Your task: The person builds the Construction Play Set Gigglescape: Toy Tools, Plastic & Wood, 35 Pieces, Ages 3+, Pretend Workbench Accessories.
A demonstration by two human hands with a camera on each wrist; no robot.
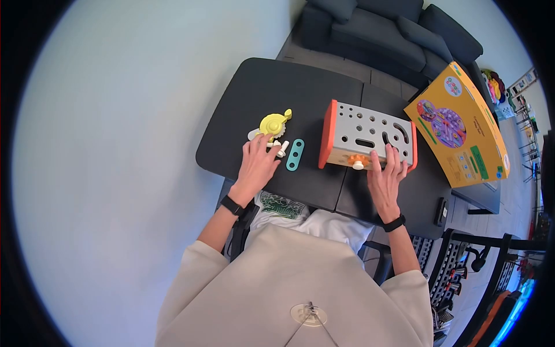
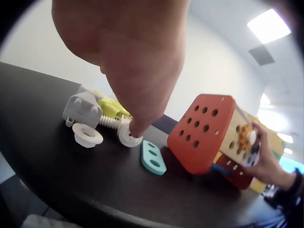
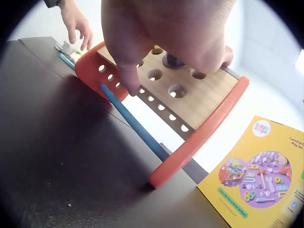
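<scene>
My left hand (image 1: pixel 256 165) reaches down over the white plastic parts at the left. One fingertip is right at the round head of a white toy bolt (image 2: pixel 129 133), and the fingers hang spread apart in the right wrist view. My right hand (image 1: pixel 386 188) grips the front of a toy workbench (image 1: pixel 373 124), which has a grey holed top, red ends and a wooden front. An orange gear (image 1: pixel 359 159) with a white bolt head sits on that front. Partly hidden by the hand, a purple piece (image 3: pixel 172 61) sits in a front hole.
A teal strip with holes (image 1: pixel 295 155) lies between the hands. Yellow toy parts (image 1: pixel 273 124) and a white flanged nut (image 2: pixel 87 135) are near the left hand. A blue rod (image 3: pixel 133 122) runs inside the workbench. The yellow box (image 1: pixel 462 127) stands at the right.
</scene>
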